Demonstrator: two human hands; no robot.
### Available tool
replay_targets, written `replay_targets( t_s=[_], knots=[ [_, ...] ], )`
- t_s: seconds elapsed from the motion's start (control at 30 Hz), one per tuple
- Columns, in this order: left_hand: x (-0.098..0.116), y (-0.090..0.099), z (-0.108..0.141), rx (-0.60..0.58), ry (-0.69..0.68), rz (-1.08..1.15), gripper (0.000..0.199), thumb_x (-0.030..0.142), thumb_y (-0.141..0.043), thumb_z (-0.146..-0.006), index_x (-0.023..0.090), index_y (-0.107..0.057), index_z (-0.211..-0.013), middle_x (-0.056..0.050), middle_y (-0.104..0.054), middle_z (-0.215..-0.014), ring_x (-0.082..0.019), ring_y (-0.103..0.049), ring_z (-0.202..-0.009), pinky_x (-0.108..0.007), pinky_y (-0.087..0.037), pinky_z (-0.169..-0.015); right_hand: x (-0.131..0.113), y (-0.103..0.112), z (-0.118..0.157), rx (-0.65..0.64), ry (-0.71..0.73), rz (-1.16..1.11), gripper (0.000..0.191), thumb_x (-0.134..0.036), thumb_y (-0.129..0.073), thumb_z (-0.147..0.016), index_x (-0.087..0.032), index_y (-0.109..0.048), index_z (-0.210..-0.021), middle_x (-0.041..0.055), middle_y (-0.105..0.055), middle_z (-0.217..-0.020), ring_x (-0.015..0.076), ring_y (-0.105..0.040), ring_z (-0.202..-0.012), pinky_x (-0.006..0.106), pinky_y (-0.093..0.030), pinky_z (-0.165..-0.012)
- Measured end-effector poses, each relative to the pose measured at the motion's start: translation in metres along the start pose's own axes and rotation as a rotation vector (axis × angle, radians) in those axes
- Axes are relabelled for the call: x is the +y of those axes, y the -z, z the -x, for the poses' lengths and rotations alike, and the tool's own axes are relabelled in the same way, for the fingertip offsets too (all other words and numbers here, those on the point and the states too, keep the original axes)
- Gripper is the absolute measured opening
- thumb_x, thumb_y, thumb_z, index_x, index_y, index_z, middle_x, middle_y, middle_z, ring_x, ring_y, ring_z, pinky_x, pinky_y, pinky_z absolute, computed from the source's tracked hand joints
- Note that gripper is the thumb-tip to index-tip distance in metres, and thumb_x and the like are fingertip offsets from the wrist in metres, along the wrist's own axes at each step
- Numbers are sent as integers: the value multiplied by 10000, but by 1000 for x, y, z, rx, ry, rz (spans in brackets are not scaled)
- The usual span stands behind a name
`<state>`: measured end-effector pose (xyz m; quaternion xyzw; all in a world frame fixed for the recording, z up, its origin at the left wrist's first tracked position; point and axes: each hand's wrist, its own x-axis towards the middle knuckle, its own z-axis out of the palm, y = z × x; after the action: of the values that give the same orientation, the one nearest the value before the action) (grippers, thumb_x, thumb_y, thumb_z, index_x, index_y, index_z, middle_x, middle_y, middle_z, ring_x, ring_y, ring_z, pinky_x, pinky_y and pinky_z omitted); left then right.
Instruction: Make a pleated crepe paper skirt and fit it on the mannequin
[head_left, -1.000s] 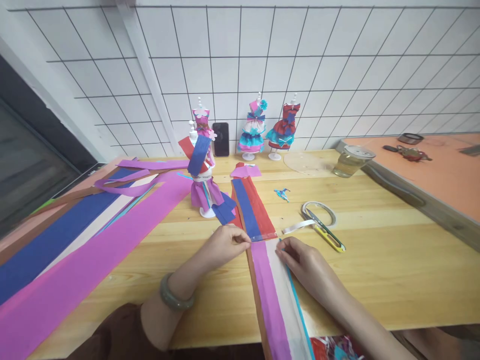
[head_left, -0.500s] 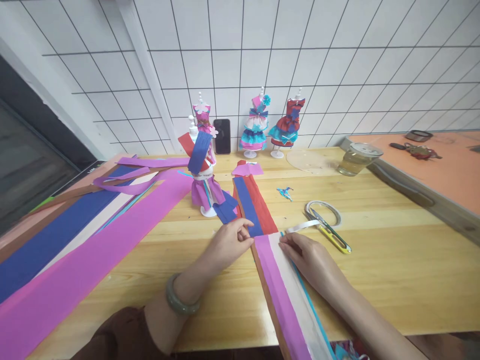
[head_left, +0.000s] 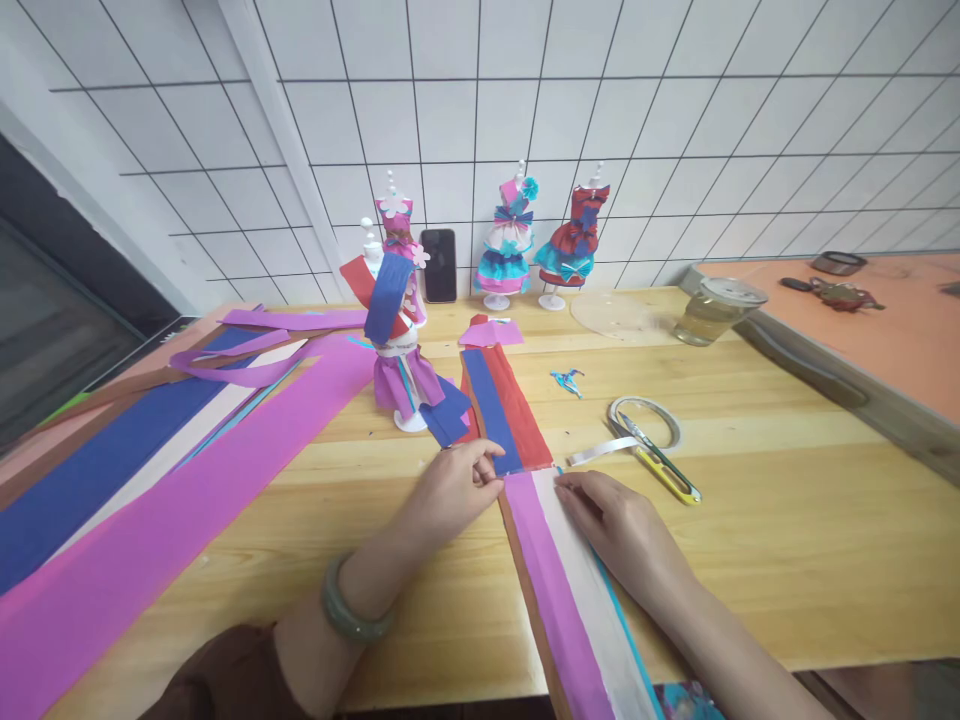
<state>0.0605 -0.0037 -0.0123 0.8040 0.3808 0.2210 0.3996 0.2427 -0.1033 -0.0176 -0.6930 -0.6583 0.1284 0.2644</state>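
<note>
My left hand (head_left: 459, 487) pinches the left edge of a layered crepe paper strip (head_left: 559, 580), striped brown, purple, white and turquoise, that runs off the table's near edge. At the strip's far right corner, my right hand (head_left: 619, 520) has thumb and fingers closed on the white and turquoise edge. A blue and red crepe paper piece (head_left: 495, 400) meets its far end, leaving a straight seam between both hands. Left of the seam stands a small white dress form (head_left: 405, 370) with a purple skirt and red and blue paper across its top.
Three dressed mini mannequins (head_left: 506, 240) and a phone (head_left: 439, 265) stand by the tiled wall. Long paper strips (head_left: 247, 450) cover the left side. Scissors (head_left: 664, 470) lie over a tape roll (head_left: 649, 405); a cup (head_left: 712, 310) stands farther right.
The whole view has shifted slightly. Both hands keep almost the same places at the seam, and the papers lie as before.
</note>
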Motion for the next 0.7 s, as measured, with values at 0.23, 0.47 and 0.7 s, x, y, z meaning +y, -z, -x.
replay_targets(
  t_s=[0.23,0.47,0.7],
  knots=[
    [0,0,-2,12,42,-20,302,153,-487,-683,195,-550,-976,26,-591,-680,-114,-529,-634,-227,-416,-602,-5,1,-4,25,2,42,224,-249,-384,-831,-191,-595,-882,74,-655,-879,200,-615,-792,301,-460,-700],
    [2,0,-4,24,37,-61,297,138,-489,-670,199,-562,-951,21,-594,-677,-121,-535,-642,-224,-410,-584,-3,0,-7,15,-13,64,231,-244,-378,-832,-193,-597,-884,72,-653,-893,200,-616,-800,300,-456,-714],
    [1,-1,-5,22,32,-85,305,141,-484,-675,196,-560,-965,21,-594,-672,-126,-538,-645,-228,-403,-577,-5,-1,-9,13,-21,97,236,-238,-380,-830,-191,-597,-909,66,-655,-895,195,-619,-805,289,-454,-710]
  ],
)
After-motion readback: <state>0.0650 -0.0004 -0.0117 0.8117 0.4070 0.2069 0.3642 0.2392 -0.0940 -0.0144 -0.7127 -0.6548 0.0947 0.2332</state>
